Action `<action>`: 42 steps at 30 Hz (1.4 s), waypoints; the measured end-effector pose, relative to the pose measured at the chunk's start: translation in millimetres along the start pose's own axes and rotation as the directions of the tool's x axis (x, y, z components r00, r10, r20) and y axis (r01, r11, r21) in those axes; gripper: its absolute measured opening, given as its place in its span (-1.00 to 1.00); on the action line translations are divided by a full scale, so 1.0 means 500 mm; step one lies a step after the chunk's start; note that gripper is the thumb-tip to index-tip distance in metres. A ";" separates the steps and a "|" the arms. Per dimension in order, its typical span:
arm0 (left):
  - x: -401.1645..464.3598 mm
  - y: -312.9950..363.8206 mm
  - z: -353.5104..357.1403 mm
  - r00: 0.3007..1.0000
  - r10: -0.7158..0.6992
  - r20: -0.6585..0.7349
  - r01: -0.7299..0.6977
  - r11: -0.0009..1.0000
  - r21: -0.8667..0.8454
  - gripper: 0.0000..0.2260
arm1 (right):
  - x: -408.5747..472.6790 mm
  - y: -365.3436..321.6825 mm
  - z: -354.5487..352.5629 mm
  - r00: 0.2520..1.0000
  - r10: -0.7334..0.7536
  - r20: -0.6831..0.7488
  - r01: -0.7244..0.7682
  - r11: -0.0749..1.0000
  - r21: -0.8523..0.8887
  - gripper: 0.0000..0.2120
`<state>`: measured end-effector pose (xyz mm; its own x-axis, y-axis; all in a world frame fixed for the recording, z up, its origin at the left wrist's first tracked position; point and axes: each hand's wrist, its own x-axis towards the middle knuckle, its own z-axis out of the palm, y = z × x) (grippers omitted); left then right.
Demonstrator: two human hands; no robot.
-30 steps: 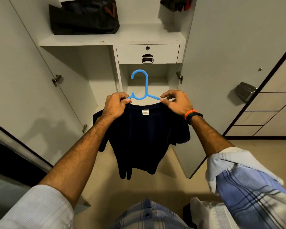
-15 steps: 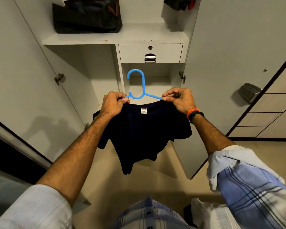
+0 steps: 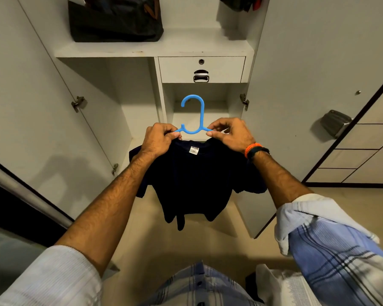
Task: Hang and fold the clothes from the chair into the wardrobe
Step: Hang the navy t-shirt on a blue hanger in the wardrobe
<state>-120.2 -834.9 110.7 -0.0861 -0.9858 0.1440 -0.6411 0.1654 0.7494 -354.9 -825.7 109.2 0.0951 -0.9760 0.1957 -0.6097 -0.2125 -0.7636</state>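
The left hand [image 3: 158,140] pinches the left shoulder of the shirt [image 3: 195,182] at the left arm of the hanger [image 3: 194,120], fingers curled over the collar edge. The right hand [image 3: 230,135] pinches the right arm of the hanger and the cloth there between thumb and forefinger. Both grips are clenched on the shirt and hanger together.

The shirt is dark navy, short-sleeved, with a small white size tag [image 3: 194,150] at the inside back of the neck. It hangs in the air in front of the open wardrobe [image 3: 155,47], its hem uneven and bunched at the bottom, sleeves spread to either side. The hanger is bright blue plastic; its hook stands upright above the hands, the open side to the left.

Behind the hook lies an open compartment under a drawer [image 3: 201,69] with a metal handle. A taller bay opens to the left. Both doors stand wide, leaving free floor [image 3: 208,246] beneath the shirt. A black bag [image 3: 115,21] sits on the shelf above.
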 end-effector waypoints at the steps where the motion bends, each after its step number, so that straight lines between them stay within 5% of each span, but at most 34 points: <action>1: 0.000 0.001 0.001 1.000 0.004 0.009 -0.004 1.000 -0.006 -0.87 | -0.001 0.001 0.002 1.000 0.000 0.013 -0.001 1.000 0.014 -0.88; 6: 0.004 -0.022 -0.013 0.998 0.042 0.039 -0.042 0.999 0.003 -0.81 | -0.008 0.024 0.001 0.994 -0.002 -0.107 0.015 0.992 0.123 -0.95; 13: 0.001 -0.045 -0.030 0.998 0.007 -0.057 -0.006 1.000 0.013 -0.82 | -0.007 0.029 -0.006 0.995 0.018 -0.095 -0.003 0.987 0.164 -0.96; 20: 0.003 0.013 0.004 0.995 0.072 0.073 -0.077 0.995 0.061 -0.82 | -0.007 0.019 0.000 0.994 0.023 -0.102 -0.003 0.981 0.194 -0.96; 26: 0.005 0.012 0.021 0.999 0.053 0.013 -0.054 0.996 0.067 -0.86 | -0.007 0.020 0.003 0.999 0.006 -0.050 -0.004 0.999 0.050 -0.86; 31: 0.003 0.014 0.023 0.999 0.048 -0.009 -0.048 0.999 0.010 -0.87 | -0.012 0.018 0.014 0.982 -0.027 -0.186 0.037 0.998 0.049 -0.85; 38: 0.017 0.011 0.001 1.000 0.027 -0.002 -0.027 0.999 -0.040 -0.89 | 0.007 -0.002 0.003 0.994 -0.035 -0.104 0.031 0.999 -0.039 -0.82; 42: 0.016 0.005 -0.017 0.961 0.146 -0.233 -0.127 0.988 0.093 -0.78 | 0.024 -0.030 0.016 0.981 -0.065 -0.183 0.060 0.998 -0.034 -0.84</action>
<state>-115.9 -842.2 119.2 0.0017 -0.9172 0.3984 -0.6933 0.2860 0.6614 -338.3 -834.4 118.0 -0.0109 -0.9352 0.3539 -0.6290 -0.2687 -0.7295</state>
